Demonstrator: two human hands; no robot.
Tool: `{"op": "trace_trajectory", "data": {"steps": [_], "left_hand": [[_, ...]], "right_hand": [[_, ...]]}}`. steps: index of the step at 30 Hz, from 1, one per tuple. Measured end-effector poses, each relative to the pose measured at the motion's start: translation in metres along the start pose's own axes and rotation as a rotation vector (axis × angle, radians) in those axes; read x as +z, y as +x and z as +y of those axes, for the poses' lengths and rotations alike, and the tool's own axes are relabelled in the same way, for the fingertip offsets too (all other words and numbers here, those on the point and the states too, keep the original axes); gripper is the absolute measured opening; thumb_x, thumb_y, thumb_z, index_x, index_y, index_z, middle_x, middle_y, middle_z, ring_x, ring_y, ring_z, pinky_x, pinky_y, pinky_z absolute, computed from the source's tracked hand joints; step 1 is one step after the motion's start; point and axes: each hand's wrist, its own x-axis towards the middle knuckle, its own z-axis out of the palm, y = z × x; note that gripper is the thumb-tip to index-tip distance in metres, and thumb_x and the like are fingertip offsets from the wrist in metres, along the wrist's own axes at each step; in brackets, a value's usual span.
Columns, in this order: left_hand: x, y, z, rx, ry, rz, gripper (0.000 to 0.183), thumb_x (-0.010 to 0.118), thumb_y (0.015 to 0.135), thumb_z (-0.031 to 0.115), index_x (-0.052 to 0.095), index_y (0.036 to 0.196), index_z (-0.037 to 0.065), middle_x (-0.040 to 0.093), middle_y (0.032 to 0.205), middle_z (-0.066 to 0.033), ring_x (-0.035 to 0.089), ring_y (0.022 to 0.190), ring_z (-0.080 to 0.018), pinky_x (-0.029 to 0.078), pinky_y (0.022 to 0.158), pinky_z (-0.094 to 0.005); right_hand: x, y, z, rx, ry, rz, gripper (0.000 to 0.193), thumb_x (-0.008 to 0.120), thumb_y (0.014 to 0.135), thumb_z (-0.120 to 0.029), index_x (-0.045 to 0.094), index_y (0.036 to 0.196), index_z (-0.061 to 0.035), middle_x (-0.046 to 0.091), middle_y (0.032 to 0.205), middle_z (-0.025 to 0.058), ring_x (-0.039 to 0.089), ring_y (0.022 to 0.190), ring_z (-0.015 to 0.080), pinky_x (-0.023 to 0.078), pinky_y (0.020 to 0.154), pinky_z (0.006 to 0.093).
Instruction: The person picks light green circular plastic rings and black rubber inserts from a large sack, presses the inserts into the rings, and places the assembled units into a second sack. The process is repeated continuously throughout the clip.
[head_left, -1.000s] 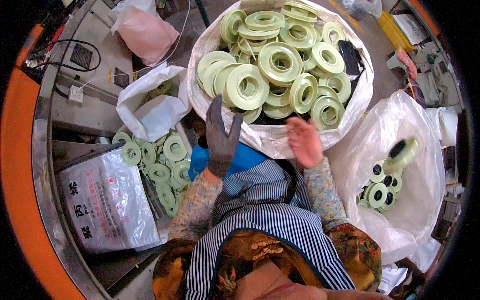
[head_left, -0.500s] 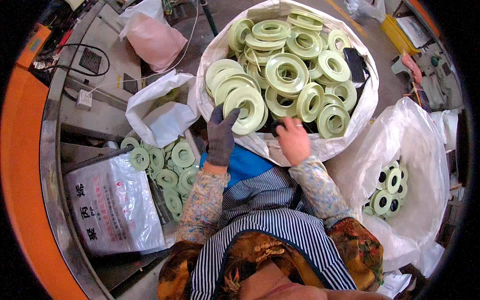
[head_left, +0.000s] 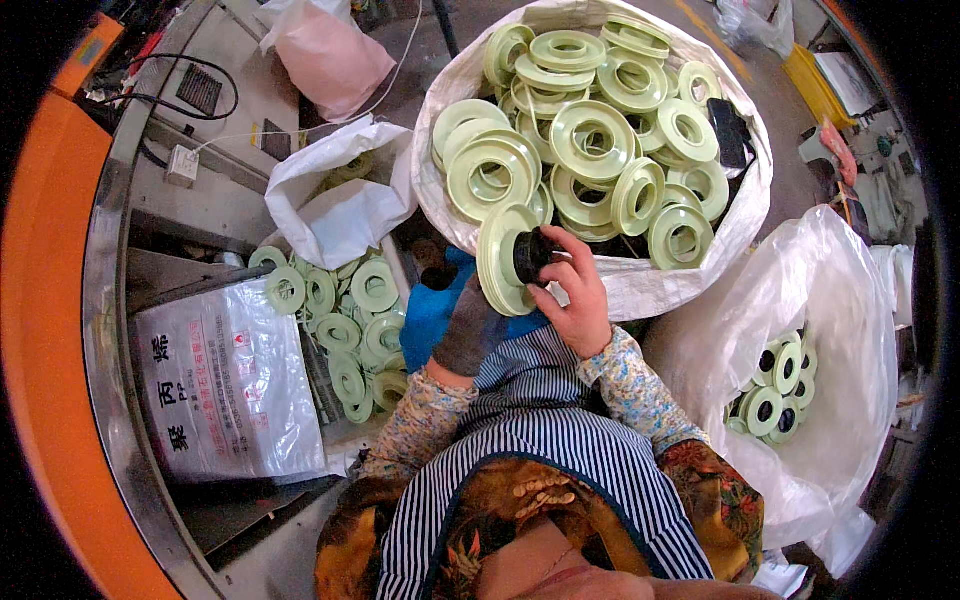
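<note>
One silvery plastic sack (head_left: 235, 385), black and red print. One grey-gloved left hand (head_left: 470, 328), partly hidden, clamped on pale green flanged plastic disc (head_left: 496, 262), single or stacked unclear. One short black cylinder (head_left: 531, 257) at its centre, pinched by bare right hand (head_left: 577, 300). One white woven sack (head_left: 650, 292), overlapping green rings (head_left: 592, 140) uncountable.

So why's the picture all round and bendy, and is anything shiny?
Head view: black corners, and the orange panel curves because the fisheye lens bends straight edges; head view: pale sheen on the silvery sack, while the held green rings look fairly sharp.
</note>
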Motion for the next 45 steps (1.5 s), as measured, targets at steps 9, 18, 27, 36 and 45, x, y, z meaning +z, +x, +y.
{"op": "trace_trajectory", "data": {"steps": [9,18,27,36,45], "left_hand": [[-0.005,-0.005,0.036,0.151,-0.083,0.093,0.059,0.068,0.090,0.015,0.038,0.140,0.003,0.052,0.137,-0.0141,0.054,0.123,-0.0220,0.047,0.099,-0.0360],[-0.001,-0.012,0.040,-0.299,-0.774,0.007,0.056,0.037,0.105,0.039,0.033,0.146,0.001,0.048,0.140,-0.0135,0.051,0.124,-0.0208,0.043,0.104,-0.0338],[0.000,-0.015,0.057,-0.376,-0.898,0.017,0.054,0.036,0.106,0.038,0.033,0.145,0.000,0.046,0.140,-0.0142,0.050,0.126,-0.0226,0.042,0.106,-0.0340],[-0.004,-0.016,0.065,0.201,-0.393,-0.096,0.047,0.044,0.104,0.021,0.033,0.145,0.001,0.044,0.144,-0.0157,0.047,0.130,-0.0229,0.038,0.111,-0.0357],[-0.012,-0.029,0.025,0.084,0.203,-0.062,0.054,0.055,0.096,0.002,0.033,0.145,-0.002,0.045,0.142,-0.0194,0.045,0.132,-0.0267,0.036,0.112,-0.0370]], "right_hand": [[-0.016,0.008,-0.013,-0.148,-0.187,-0.160,0.040,0.078,0.069,-0.011,0.057,0.103,-0.0059,0.047,0.139,0.0192,0.051,0.118,0.0399,0.048,0.093,0.0452],[-0.032,0.010,-0.029,-0.102,-0.406,-0.286,0.084,0.079,0.064,-0.015,0.045,0.141,-0.0172,0.052,0.127,0.0124,0.058,0.101,0.0333,0.054,0.081,0.0413],[-0.038,0.012,-0.033,-0.300,-0.605,-0.331,0.080,0.077,0.061,-0.009,0.051,0.136,-0.0202,0.051,0.126,0.0140,0.058,0.100,0.0343,0.055,0.082,0.0402],[-0.044,0.011,-0.046,-0.125,-0.448,-0.327,0.081,0.077,0.059,-0.008,0.053,0.135,-0.0224,0.051,0.123,0.0138,0.056,0.103,0.0348,0.052,0.088,0.0422],[-0.041,0.008,-0.029,-0.162,-0.488,-0.481,0.082,0.076,0.060,-0.007,0.050,0.137,-0.0194,0.051,0.127,0.0145,0.053,0.110,0.0371,0.050,0.090,0.0436]]}}
